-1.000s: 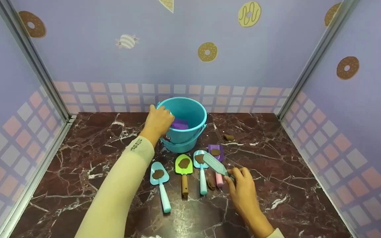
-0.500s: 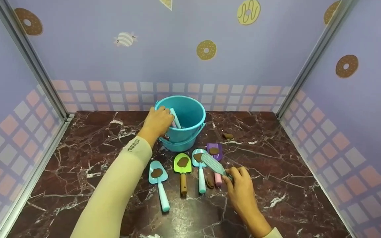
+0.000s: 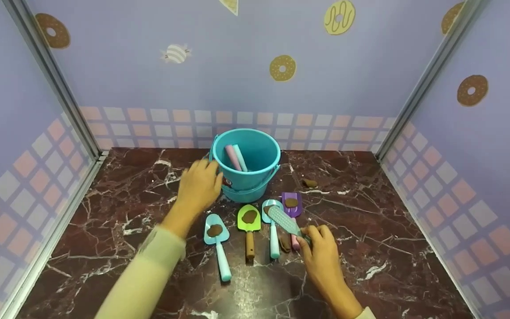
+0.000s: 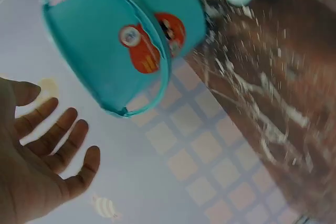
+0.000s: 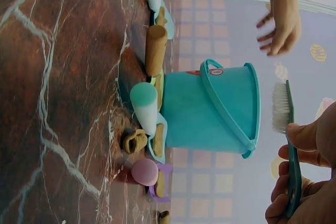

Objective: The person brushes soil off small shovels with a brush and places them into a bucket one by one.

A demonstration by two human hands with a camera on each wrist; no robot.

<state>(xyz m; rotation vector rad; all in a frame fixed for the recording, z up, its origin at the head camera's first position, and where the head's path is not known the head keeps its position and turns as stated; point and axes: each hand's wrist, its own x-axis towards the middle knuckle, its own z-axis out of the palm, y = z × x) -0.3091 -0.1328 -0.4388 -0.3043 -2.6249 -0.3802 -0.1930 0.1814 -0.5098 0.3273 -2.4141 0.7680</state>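
In the head view my left hand (image 3: pixel 198 184) is in the air at the left of a turquoise bucket (image 3: pixel 248 178); its fingers are relaxed and hold nothing. A pink handle (image 3: pixel 232 156) and a light-blue handle (image 3: pixel 240 158) lean inside the bucket. My right hand (image 3: pixel 323 254) grips a grey-green brush (image 3: pixel 283 220), whose white bristles (image 5: pixel 280 106) show in the right wrist view. Beneath and beside the brush lie toy shovels, each bearing a brown piece: a blue one (image 3: pixel 223 263), a green one (image 3: pixel 249 243), a light-blue one (image 3: pixel 274 243) and a purple one (image 3: pixel 298 210).
One curled brown piece (image 3: pixel 309 183) lies right of the bucket, another (image 3: pixel 285 243) between two shovel handles. The dark marble tabletop (image 3: pixel 370 212) is enclosed by patterned walls (image 3: pixel 237 88) at the back and sides.
My left hand has let go of the handles inside the bucket and moved out, left and toward me. The handles now lean against the bucket's inner left. My right hand still holds the brush.
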